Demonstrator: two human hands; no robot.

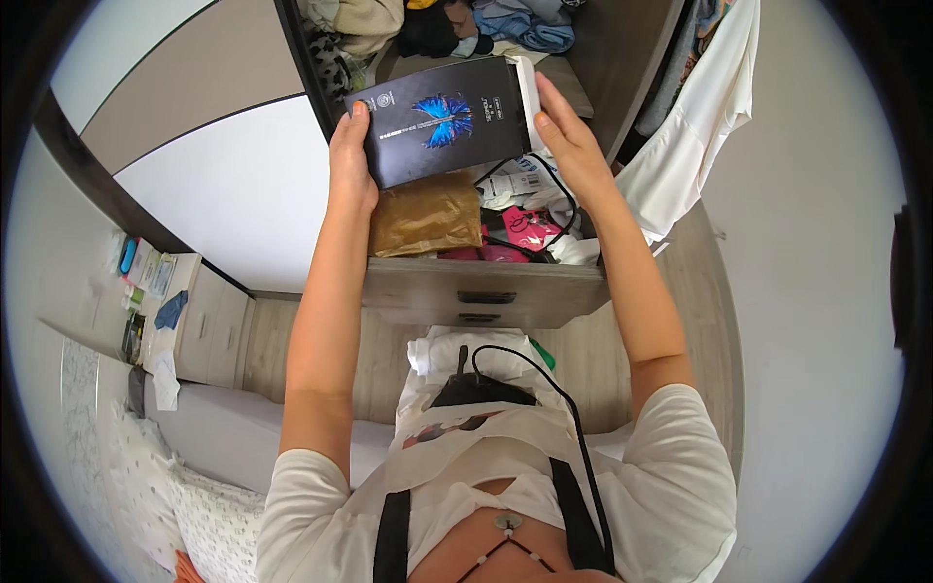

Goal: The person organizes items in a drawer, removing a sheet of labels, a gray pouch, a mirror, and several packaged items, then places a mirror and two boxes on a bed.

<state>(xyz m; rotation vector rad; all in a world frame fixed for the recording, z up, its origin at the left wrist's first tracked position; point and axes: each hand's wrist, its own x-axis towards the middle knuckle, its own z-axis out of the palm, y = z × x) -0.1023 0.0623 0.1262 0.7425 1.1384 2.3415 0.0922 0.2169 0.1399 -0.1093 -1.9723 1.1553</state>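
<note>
A black box [428,121] with a blue butterfly picture is held between my two hands above an open drawer [486,282]. My left hand [352,160] grips its left end, thumb on the upper face. At its right end, where a white inner edge or flap [528,97] shows, my right hand [575,146] presses with the thumb on the near side and the fingers stretched along it. Below the box lie a brown package [428,219], a bright pink item [530,228], a black cable [569,209] and white packets inside the drawer.
Folded clothes [525,24] fill the wardrobe shelf beyond the drawer. A white garment [695,136] hangs at the right. A sliding door [233,185] stands to the left. Farther left are a bedside cabinet [199,325] with small items on it and a bed [224,428].
</note>
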